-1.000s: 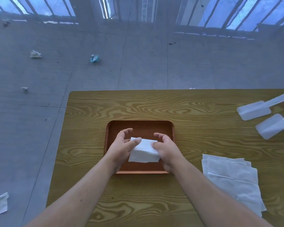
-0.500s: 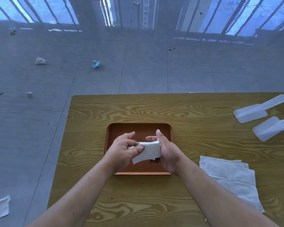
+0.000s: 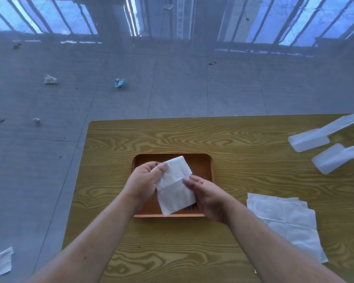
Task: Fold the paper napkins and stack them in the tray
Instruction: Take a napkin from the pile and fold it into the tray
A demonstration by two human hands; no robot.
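Note:
A white paper napkin (image 3: 175, 185) hangs above the brown tray (image 3: 202, 162), opened into a long strip with a crease across its middle. My left hand (image 3: 144, 180) pinches its upper left edge between thumb and fingers. My right hand (image 3: 205, 196) grips its right edge near the crease. The tray sits in the middle of the wooden table (image 3: 223, 139); its floor is mostly hidden by my hands and the napkin. A pile of unfolded white napkins (image 3: 284, 219) lies flat on the table to the right of the tray.
Two white plastic scoop-like pieces (image 3: 323, 148) lie at the table's far right edge. The table's left edge runs close to the tray, with grey tiled floor beyond. Scraps of paper (image 3: 2, 262) and crumpled litter (image 3: 119, 82) dot the floor.
The napkin was a compact folded square held low over the tray; it is now lifted and opened lengthwise into a taller strip, my left hand higher on it and my right at its side.

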